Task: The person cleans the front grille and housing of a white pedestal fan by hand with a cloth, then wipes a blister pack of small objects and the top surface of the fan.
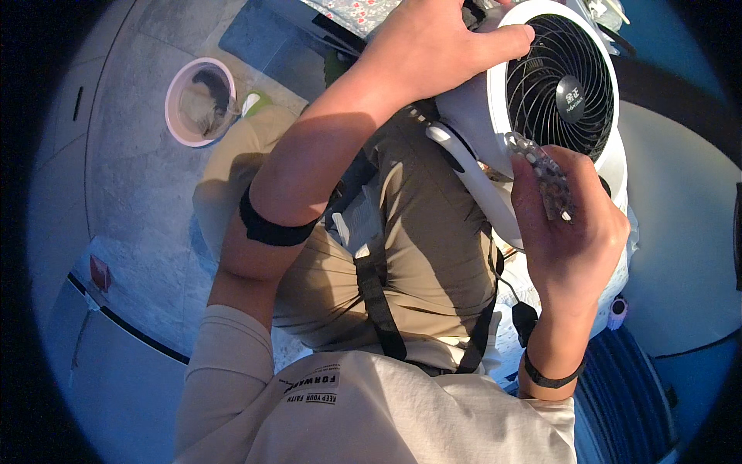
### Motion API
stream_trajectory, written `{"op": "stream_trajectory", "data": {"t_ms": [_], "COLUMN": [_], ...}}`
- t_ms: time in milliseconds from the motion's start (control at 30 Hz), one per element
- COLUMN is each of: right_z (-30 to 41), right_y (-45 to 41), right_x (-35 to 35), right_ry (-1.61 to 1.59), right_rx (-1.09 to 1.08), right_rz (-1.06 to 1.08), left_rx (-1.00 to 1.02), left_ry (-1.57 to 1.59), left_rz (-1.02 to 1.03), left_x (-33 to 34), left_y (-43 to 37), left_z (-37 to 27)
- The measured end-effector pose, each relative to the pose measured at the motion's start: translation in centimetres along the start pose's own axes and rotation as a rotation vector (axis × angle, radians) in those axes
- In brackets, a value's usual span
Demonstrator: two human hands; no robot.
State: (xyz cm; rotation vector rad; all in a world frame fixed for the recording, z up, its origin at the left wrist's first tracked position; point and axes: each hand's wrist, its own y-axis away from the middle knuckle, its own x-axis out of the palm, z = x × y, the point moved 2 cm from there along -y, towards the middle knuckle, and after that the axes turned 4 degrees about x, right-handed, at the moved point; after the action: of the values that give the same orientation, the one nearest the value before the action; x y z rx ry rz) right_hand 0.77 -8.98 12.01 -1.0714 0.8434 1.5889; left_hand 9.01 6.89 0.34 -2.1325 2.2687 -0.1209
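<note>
A white circulation fan (497, 124) with a round black grille (533, 75) is tilted up by my right knee. My left hand (432, 49) grips its far-left rim, with the thumb lying over the edge onto the grille; the other fingers are mostly hidden behind the housing. At the grille's near edge, my right hand (571, 232) pinches a short clear object (545, 174) with pale and dark bits in it between thumb and bent fingers. I cannot tell what that object is. The fan's curved white stand arm (478, 188) runs down beside my thigh.
A pink bin (174, 113) with a liner and some grey waste stands on the tiled floor to the left. A power cord with a black plug (524, 322) hangs by my right forearm. Floral cloth (348, 14) lies at the top. A round ridged blue thing (623, 394) sits lower right.
</note>
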Motion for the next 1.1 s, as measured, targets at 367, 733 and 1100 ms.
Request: {"op": "stream_trajectory", "data": {"t_ms": [367, 733, 1100], "right_z": [0.9, 1.5, 1.3], "right_y": [-0.5, -0.2, 0.0], "right_x": [-0.2, -0.5, 0.2], "right_ry": [0.135, 0.208, 0.148], "right_rx": [-0.104, -0.06, -0.099], "right_rz": [0.009, 0.076, -0.019], "left_rx": [-0.035, -0.008, -0.084], "left_ry": [0.054, -0.002, -0.026], "left_rz": [-0.008, -0.007, 0.001], "left_x": [0.2, 0.3, 0.1], "left_y": [0.3, 0.2, 0.1], "left_z": [-0.1, 0.2, -0.6]}}
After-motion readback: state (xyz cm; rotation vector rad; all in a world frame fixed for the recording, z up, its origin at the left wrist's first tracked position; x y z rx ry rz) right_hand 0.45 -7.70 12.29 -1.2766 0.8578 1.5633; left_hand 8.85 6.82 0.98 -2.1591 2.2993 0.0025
